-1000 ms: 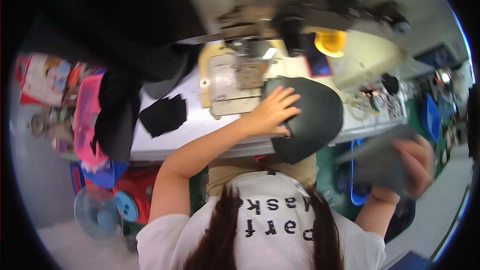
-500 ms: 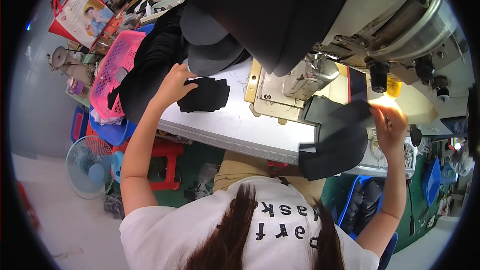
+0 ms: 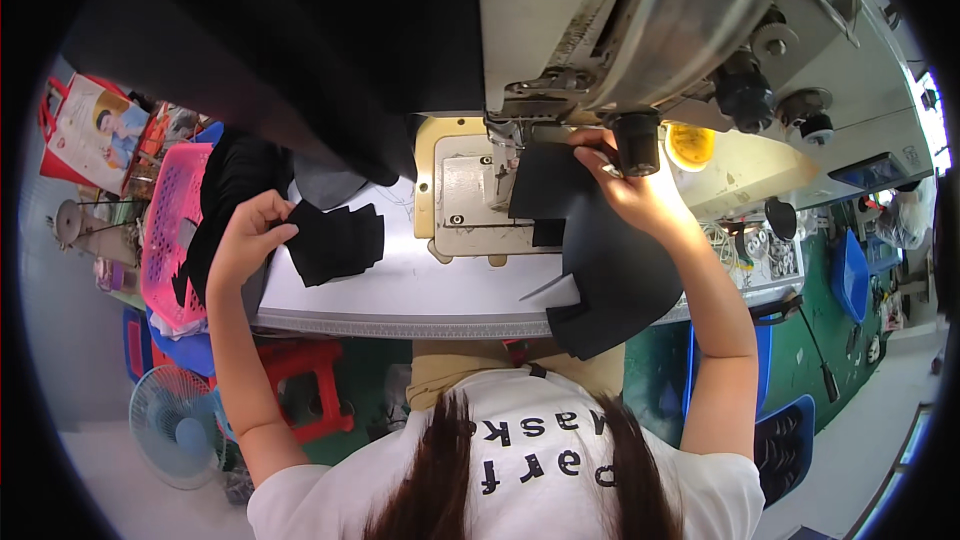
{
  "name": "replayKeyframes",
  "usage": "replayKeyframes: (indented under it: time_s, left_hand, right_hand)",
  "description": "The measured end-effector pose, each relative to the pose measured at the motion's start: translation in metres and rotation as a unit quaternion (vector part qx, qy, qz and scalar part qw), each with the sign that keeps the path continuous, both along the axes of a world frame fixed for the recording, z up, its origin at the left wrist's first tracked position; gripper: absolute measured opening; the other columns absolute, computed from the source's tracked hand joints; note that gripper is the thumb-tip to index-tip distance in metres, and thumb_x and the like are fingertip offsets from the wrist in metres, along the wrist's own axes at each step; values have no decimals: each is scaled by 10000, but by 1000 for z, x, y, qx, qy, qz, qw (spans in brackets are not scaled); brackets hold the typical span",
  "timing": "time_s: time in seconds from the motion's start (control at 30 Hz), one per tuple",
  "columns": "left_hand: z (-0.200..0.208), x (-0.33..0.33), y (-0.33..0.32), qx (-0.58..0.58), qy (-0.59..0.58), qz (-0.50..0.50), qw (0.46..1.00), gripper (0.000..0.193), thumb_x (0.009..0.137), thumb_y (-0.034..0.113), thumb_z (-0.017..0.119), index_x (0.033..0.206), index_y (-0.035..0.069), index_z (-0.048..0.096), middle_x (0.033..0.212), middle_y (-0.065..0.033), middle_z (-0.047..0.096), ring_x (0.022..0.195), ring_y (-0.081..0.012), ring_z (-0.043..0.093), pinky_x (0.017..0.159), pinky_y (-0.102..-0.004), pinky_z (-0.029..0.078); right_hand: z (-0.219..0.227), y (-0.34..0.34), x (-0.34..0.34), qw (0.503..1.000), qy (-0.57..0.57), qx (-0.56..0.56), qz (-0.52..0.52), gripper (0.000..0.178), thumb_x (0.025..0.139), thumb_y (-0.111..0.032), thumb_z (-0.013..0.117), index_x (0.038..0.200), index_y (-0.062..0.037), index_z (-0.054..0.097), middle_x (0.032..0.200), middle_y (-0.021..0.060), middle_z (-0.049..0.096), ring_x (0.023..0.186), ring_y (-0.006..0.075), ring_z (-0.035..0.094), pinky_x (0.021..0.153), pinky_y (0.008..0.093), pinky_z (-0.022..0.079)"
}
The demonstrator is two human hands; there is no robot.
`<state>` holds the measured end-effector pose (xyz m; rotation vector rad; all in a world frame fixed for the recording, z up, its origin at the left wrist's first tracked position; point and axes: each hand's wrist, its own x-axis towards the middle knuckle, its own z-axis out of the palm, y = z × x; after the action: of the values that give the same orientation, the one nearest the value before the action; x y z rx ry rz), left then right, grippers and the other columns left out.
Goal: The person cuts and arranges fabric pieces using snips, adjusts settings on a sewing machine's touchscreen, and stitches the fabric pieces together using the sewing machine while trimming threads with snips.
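Observation:
My left hand (image 3: pixel 248 240) is closed at the edge of a small stack of black fabric pieces (image 3: pixel 340 245), thumb and fingers pinching its left corner on the white table (image 3: pixel 450 290). With my right hand (image 3: pixel 640 190) I grip the upper part of a curved black fabric panel (image 3: pixel 620 275), close to the needle area of a sewing machine (image 3: pixel 475 190). A small shiny metal thing shows at my right fingers, too small to name. The panel's lower end hangs over the table's front edge, and a pale flap lies at its left side.
Black fabric (image 3: pixel 240 165) is heaped at the left, beside a pink plastic basket (image 3: pixel 175 230). Dark cloth (image 3: pixel 300 30) hangs across the upper left. A red stool (image 3: pixel 310 380) and a fan (image 3: pixel 180 430) stand below left. Blue bins (image 3: pixel 850 275) are at right.
My right hand has brought the black panel left and up to the machine's needle area. My left hand still pinches the stack's corner. The whole view has shifted.

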<state>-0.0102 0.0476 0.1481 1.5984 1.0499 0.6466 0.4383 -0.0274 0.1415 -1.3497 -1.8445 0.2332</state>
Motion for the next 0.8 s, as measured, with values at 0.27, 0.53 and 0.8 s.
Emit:
replayKeyframes:
  time_s: [0.27,0.53,0.8]
  left_hand:
    - [15,177,3,-19,58,-183,981,143,798,100,684,840,-9,600,748,27,570,662,-53,477,602,-220,390]
    - [14,220,12,-123,-69,-107,984,237,757,104,708,963,8,638,880,-22,639,836,-84,552,810,-235,392]
    - [13,220,12,-114,-105,-82,985,207,780,99,692,967,23,645,890,-22,643,832,-88,559,807,-239,402]
  right_hand:
    - [-11,7,7,1000,1,-14,-5,193,764,-54,606,953,-27,579,870,138,539,831,301,531,785,340,428]
    - [-8,17,6,993,34,-105,-38,174,870,-165,569,953,-60,680,871,71,694,802,196,644,735,312,492]
    - [-23,22,9,996,61,-60,32,144,862,-157,545,893,-16,541,724,87,466,657,202,460,622,325,383]
